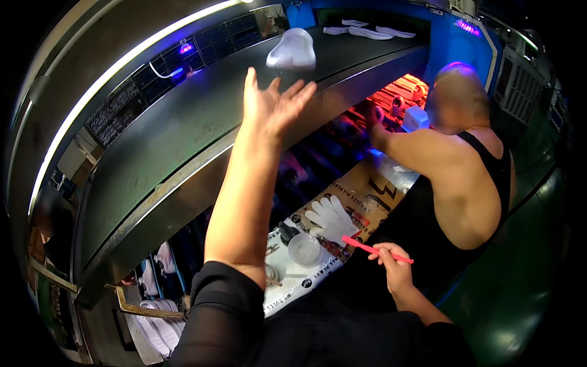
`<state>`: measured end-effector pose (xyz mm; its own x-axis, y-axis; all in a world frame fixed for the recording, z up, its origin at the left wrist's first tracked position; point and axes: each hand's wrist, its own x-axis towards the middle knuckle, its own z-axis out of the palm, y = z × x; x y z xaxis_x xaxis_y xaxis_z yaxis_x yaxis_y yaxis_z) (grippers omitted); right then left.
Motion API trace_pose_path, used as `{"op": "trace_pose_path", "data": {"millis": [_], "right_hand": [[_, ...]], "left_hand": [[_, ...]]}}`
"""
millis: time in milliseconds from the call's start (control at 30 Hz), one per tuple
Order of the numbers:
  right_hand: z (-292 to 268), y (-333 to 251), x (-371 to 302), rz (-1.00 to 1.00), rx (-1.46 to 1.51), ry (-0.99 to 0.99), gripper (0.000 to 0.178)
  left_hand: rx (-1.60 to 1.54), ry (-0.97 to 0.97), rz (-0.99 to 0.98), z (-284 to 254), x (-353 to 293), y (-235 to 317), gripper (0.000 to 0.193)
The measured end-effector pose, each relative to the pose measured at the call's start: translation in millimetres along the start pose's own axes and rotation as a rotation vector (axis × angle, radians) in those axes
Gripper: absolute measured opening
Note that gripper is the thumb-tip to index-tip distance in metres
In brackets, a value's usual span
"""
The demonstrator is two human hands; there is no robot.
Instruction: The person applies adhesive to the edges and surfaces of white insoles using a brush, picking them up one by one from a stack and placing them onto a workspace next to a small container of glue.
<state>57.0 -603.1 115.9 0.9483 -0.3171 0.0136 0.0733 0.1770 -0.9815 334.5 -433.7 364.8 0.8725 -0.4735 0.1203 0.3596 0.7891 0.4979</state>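
My left hand (275, 104) is raised over the belt's near edge, palm up with its fingers spread and nothing in it. Just beyond its fingertips is a white shoe sole (292, 50), blurred; whether it rests on the dark green conveyor belt (183, 116) I cannot tell. Lower right, my right hand (394, 263) grips a pink-red toothbrush (373, 249) by its handle, head pointing left. Past the brush head, a white glove (332, 219) lies on a cardboard-covered bench (293, 295), beside a translucent cup (304, 249) and a small black bottle (287, 232).
Several white soles (370, 32) lie farther along the belt, by a blue machine housing (455, 52). A co-worker (468, 171) in a black tank top sits close on my right, reaching toward a red-glowing lower conveyor (400, 92). Stacked white soles (159, 324) stand at lower left.
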Motion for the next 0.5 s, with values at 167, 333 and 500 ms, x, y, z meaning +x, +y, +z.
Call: {"op": "trace_pose_path", "data": {"millis": [167, 333, 500], "right_hand": [[-15, 15, 6, 0.033, 0.031, 0.001, 0.017], [-10, 29, 17, 0.072, 0.059, -0.118, 0.017], [16, 41, 20, 0.105, 0.087, -0.188, 0.017]], "left_hand": [[-0.209, -0.256, -0.112, 6, -17, -53, 0.080], [0.248, -0.168, -0.126, -157, -139, -50, 0.064], [1.282, 0.722, -0.056, -259, -336, 12, 0.025]]}}
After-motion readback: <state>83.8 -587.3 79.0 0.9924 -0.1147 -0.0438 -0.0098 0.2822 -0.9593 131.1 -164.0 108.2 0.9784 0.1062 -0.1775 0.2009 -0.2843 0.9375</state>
